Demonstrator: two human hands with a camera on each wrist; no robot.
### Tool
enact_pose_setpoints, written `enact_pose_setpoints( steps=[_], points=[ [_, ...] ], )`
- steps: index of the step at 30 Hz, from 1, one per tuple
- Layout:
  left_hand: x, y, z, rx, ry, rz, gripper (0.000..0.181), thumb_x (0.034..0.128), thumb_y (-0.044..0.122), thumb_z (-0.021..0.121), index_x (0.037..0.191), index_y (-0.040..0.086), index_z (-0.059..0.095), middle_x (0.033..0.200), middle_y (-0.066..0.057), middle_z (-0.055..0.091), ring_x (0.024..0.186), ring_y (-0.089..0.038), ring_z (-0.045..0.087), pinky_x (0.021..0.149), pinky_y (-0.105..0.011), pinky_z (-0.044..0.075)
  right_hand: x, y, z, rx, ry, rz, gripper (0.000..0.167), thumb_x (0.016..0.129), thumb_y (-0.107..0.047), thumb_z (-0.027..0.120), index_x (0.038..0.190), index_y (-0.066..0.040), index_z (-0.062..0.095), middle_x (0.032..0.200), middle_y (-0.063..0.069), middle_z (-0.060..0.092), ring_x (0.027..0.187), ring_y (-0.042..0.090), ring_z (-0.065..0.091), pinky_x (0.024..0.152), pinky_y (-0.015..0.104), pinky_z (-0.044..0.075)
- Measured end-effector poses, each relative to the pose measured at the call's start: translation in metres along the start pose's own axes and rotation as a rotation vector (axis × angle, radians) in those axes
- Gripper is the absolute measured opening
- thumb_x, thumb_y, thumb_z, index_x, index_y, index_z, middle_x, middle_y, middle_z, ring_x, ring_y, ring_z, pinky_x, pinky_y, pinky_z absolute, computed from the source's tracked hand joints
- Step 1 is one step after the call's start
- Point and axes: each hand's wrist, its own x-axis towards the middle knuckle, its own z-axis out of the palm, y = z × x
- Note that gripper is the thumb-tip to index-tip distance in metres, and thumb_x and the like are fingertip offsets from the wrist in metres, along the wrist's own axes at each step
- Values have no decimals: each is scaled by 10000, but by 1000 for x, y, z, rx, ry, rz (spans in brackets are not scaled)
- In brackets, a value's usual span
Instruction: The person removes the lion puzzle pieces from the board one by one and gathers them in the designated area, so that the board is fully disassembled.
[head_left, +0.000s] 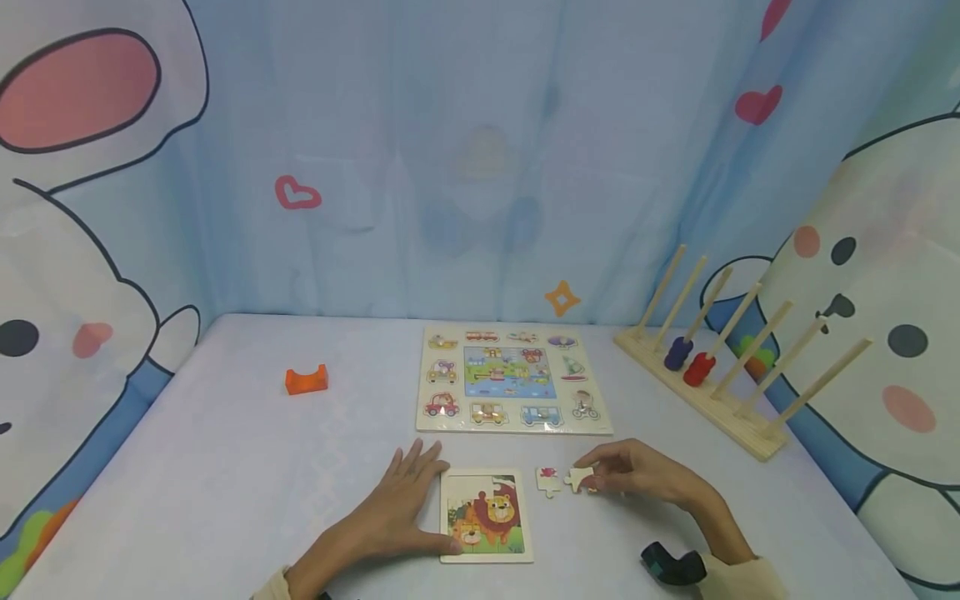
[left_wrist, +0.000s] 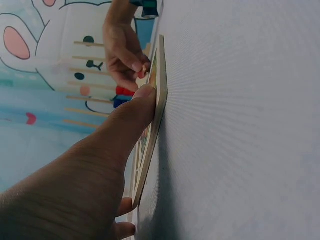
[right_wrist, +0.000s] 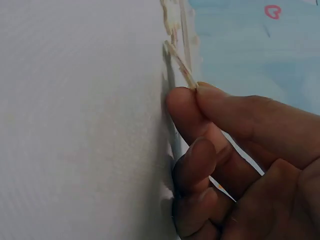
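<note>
A small lion puzzle point(head_left: 486, 517) lies in its square wooden frame on the table, with a pale gap at its top where the backing shows. My left hand point(head_left: 405, 508) is spread along its left side, the thumb resting on the lower left corner. Right of the board, my right hand point(head_left: 637, 475) pinches a puzzle piece point(head_left: 577, 478) between thumb and forefinger. In the right wrist view this piece point(right_wrist: 181, 65) tilts up from the tabletop. Another puzzle piece point(head_left: 547, 481), with a red print, lies between the board and the held one.
Behind the lion puzzle lies a larger vehicle puzzle board point(head_left: 515, 423). A wooden peg rack point(head_left: 705, 400) with blue beads point(head_left: 678, 353) and red beads point(head_left: 699, 369) stands at the right. An orange block point(head_left: 307, 381) sits at the back left. Curtains hang behind the table.
</note>
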Motion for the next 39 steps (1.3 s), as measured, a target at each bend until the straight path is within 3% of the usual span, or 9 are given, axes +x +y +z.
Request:
enact_pose_setpoints(
  steps=[9,13,17,35,39],
  points=[
    [0,-1,1,-12,-1,6,1016,672,737,677,1410,101,390,1582,-135,201,1465,-356,67,1175,-547,43,4,0,3,13,-1,7,278,929,-151,609,1170,-22,661,1133,131,663,862,160,568,718,258,521],
    [-1,-1,0,-13,-1,6,1013,673,731,681,1408,98,389,1581,-142,202,1464,-362,70,1174,-553,46,5,-3,4,-39,28,15,266,924,-205,634,1140,-55,676,933,59,654,792,129,533,650,234,478],
    [-2,-1,0,-11,7,9,1011,678,735,674,1407,95,390,1577,-151,209,1461,-371,79,1172,-558,51,5,-4,4,-80,54,21,238,910,-222,655,1100,-79,668,716,-1,545,671,105,502,573,233,431],
    [0,0,0,-2,6,-6,1020,668,768,650,1396,99,401,1573,-144,226,1461,-370,96,1169,-567,73,4,-6,2,-38,63,44,221,875,-141,651,1069,-40,618,683,20,580,622,100,488,542,221,388],
    [0,0,0,-6,3,1,1017,671,760,655,1400,99,397,1576,-141,218,1463,-365,89,1171,-563,67,5,-9,2,-109,122,48,197,885,-157,652,1052,-62,614,650,-9,537,581,84,465,510,212,384]
  ],
)
